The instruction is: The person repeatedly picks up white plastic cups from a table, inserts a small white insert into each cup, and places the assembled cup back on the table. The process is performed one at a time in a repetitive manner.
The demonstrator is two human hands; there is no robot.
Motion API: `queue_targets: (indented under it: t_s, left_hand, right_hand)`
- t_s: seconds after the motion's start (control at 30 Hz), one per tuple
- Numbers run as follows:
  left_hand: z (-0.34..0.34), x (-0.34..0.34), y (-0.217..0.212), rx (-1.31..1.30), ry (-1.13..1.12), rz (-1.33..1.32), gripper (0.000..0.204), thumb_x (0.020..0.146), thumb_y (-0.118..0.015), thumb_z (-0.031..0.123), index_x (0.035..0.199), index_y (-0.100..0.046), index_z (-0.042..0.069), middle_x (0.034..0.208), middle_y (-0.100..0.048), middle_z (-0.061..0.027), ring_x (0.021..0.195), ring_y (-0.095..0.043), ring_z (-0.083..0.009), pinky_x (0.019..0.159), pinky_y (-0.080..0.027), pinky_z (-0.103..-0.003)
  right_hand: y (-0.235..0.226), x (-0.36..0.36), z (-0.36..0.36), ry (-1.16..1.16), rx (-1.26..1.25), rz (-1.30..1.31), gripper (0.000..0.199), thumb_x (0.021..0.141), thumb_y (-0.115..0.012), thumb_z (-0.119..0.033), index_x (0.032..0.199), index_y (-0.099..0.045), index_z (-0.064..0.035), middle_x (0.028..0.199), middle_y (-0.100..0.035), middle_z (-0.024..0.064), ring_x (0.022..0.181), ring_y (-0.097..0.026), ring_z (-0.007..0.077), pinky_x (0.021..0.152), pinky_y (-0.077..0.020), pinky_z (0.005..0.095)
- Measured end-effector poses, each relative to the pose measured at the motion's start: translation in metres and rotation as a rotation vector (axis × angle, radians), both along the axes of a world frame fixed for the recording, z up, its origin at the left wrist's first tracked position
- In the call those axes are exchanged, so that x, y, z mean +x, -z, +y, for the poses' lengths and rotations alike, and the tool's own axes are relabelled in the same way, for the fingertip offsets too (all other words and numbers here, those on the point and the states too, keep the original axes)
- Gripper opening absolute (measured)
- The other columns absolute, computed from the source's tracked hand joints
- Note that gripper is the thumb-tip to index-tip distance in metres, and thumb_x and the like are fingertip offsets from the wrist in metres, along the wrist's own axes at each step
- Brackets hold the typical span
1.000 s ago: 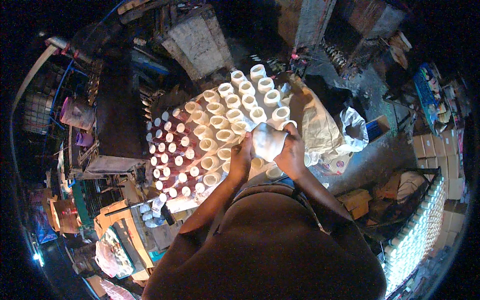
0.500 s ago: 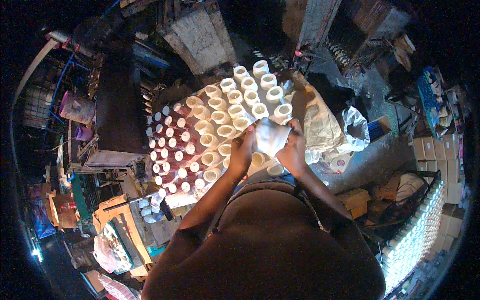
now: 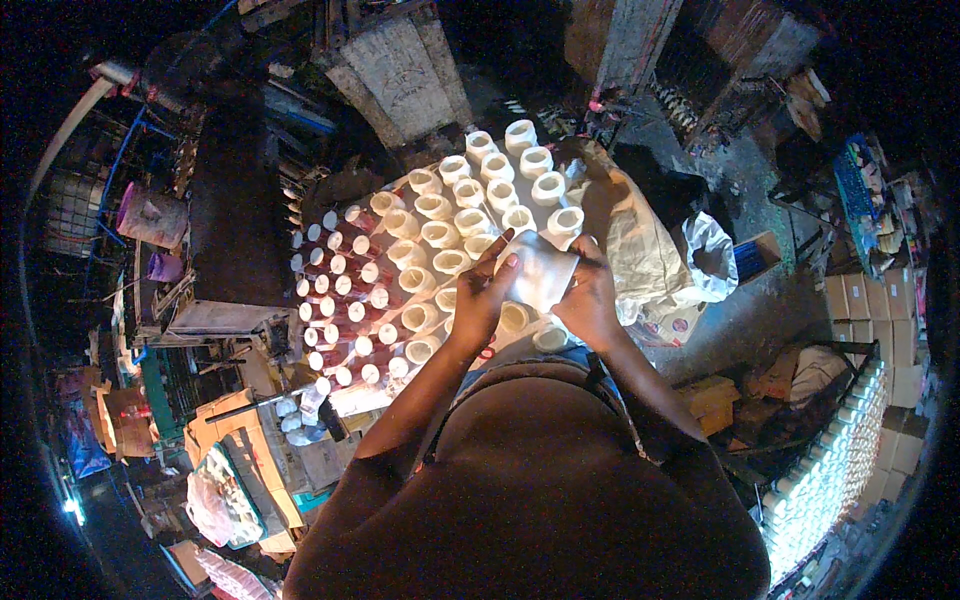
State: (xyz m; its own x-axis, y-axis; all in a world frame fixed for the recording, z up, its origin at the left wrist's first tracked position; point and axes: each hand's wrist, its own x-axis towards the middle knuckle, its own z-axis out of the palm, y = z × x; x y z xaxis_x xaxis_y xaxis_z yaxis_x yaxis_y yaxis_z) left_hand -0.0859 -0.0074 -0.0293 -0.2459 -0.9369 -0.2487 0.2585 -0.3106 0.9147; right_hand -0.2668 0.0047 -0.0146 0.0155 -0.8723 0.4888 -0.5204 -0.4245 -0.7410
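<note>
Between my two hands is a thin, whitish, glossy sheet (image 3: 541, 272), possibly a small plastic bag. My left hand (image 3: 483, 297) pinches its left side, with the thumb on top. At the opposite side, my right hand (image 3: 588, 298) grips the edge with closed fingers. Below and beyond the hands, several rows of cream-white, open-topped round pots (image 3: 470, 194) stand on a table. One pot (image 3: 514, 318) shows just under the sheet, between my forearms. To the left are many dark red cylinders with pale round tops (image 3: 357, 311), packed in rows.
Brown paper sacking (image 3: 645, 240) lies on the right side of the table, beside a crumpled white bag (image 3: 711, 257). Stacked cartons (image 3: 875, 300) stand at the far right. A purple bucket (image 3: 152, 214) hangs at the left, and a wooden board (image 3: 402, 80) leans behind the table.
My left thumb has shifted up onto the sheet and the left fingers now reach along its far edge. The sheet has tilted slightly between the hands. The rows of pots are unchanged.
</note>
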Motion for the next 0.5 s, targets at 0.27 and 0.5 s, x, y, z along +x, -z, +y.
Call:
queue_targets:
  t_s: [0.27,0.5]
  left_hand:
    - [-0.003,-0.002,0.031,-0.045,-0.090,-0.001,0.055,0.107,-0.055,0.038,0.145,-0.054,-0.002,0.118,-0.071,-0.0092,0.099,-0.070,-0.0169,0.089,-0.057,-0.032]
    - [0.007,-0.010,-0.008,0.070,-0.032,0.008,0.053,0.110,-0.050,0.040,0.144,-0.057,0.001,0.112,-0.070,-0.0056,0.096,-0.064,-0.0113,0.087,-0.052,-0.028]
  right_hand:
    - [0.006,0.009,0.005,0.065,0.081,-0.008,0.029,0.064,-0.085,-0.009,0.092,-0.078,-0.0073,0.090,-0.062,0.0110,0.083,-0.064,0.0298,0.072,-0.0519,0.0408]
    - [0.000,0.011,0.005,0.074,0.038,-0.066,0.032,0.067,-0.083,-0.007,0.098,-0.076,-0.0041,0.101,-0.060,0.0151,0.094,-0.062,0.0343,0.080,-0.0516,0.0423]
